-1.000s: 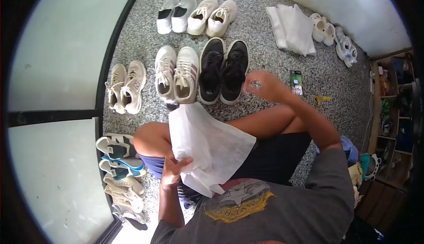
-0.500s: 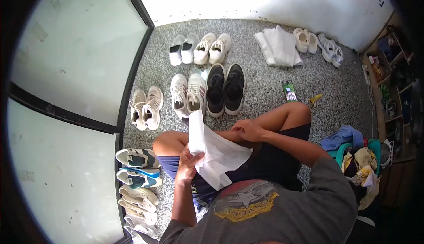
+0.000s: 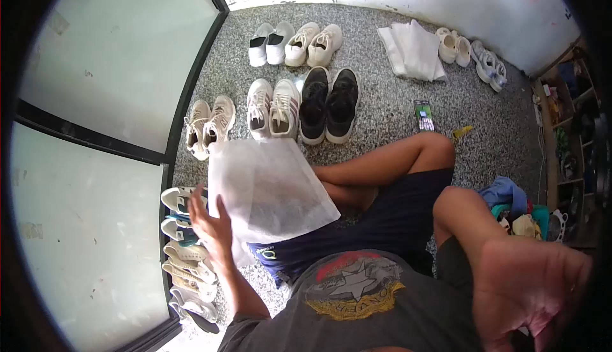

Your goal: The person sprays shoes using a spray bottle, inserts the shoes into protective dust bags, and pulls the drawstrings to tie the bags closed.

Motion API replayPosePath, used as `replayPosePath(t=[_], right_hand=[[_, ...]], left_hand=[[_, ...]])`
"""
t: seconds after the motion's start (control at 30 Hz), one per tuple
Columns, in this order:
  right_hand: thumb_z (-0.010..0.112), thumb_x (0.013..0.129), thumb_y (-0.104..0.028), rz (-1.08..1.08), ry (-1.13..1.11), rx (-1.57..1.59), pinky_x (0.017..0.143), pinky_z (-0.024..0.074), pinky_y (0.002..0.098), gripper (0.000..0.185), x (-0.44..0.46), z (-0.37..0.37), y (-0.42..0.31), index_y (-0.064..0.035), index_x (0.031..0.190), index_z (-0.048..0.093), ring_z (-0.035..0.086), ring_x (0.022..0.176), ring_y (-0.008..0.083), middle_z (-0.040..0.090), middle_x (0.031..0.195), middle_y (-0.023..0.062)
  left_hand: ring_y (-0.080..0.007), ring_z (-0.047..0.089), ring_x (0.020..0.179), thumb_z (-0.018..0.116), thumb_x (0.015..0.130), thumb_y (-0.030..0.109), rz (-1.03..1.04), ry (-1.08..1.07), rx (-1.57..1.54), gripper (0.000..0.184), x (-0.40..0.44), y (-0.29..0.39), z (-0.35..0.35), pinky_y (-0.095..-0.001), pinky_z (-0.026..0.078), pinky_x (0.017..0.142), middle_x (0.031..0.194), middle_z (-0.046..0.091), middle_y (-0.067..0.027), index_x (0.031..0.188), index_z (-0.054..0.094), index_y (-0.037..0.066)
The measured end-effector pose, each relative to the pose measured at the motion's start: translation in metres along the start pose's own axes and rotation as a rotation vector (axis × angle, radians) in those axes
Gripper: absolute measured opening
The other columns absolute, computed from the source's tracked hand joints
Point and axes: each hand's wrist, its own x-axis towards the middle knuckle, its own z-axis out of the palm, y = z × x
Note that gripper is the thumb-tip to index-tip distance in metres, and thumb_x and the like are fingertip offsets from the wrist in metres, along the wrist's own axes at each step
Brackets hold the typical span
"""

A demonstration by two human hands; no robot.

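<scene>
White sheet spreads this side of the black shoes; left hand has fingers splayed beside it, right hand's I cannot tell (light edge support should limit creasing).

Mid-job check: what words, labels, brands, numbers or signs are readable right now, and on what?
"VER", apparently: part of the yellow lettering on the dark grey fabric T-shirt; its other letters are too distorted.
Too small to read: the pale green mark on the navy-blue fabric shorts.
Too small to read: any print on the green-and-black rectangular card.
</scene>
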Motion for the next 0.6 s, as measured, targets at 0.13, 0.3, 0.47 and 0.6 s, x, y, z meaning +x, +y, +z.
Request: replayPosePath(t=[0.13,0.3,0.47,0.6], right_hand=[[0.061,0.092,-0.048,0.01,-0.008,-0.024,0.085,0.0461,0.0342,0.031,-0.004,0.002,0.009,-0.0168,0.091,0.067,0.06,0.093,0.0119,0.066,0.095,0.0013],[0.06,0.093,-0.04,0.031,0.003,-0.027,0.085,0.047,0.0343,0.027,-0.01,-0.001,0.008,-0.0136,0.092,0.066,0.061,0.092,0.0142,0.066,0.093,0.0033],[0.06,0.094,-0.032,0.144,0.074,-0.039,0.084,0.0479,0.0343,0.022,-0.056,0.006,0.031,-0.0105,0.093,0.065,0.062,0.091,0.0164,0.066,0.091,0.0054],[0.068,0.092,-0.01,0.958,-0.46,-0.138,0.085,0.0514,0.0357,0.021,-0.172,0.066,0.08,0.0002,0.109,0.068,0.066,0.094,0.0237,0.069,0.098,0.0128]], left_hand=[[-0.0372,0.051,0.128,0.075,0.085,0.016,0.17,-0.184,-0.076,0.035,-0.008,0.054,-0.001,-0.0524,0.036,0.112,0.128,0.06,-0.016,0.118,0.066,0.008],[-0.0346,0.052,0.125,0.087,0.073,0.029,0.218,-0.291,0.027,0.049,0.007,0.047,-0.009,-0.0495,0.034,0.11,0.126,0.06,-0.0133,0.113,0.066,0.01],[-0.0325,0.055,0.113,0.093,0.062,0.029,0.17,-0.362,0.023,0.058,0.003,0.026,-0.004,-0.045,0.043,0.098,0.115,0.059,-0.0123,0.108,0.064,0.009],[-0.0316,0.057,0.108,0.093,0.062,0.028,0.116,-0.334,0.037,0.056,-0.003,0.016,-0.007,-0.0446,0.045,0.094,0.111,0.06,-0.0113,0.105,0.063,0.009]])
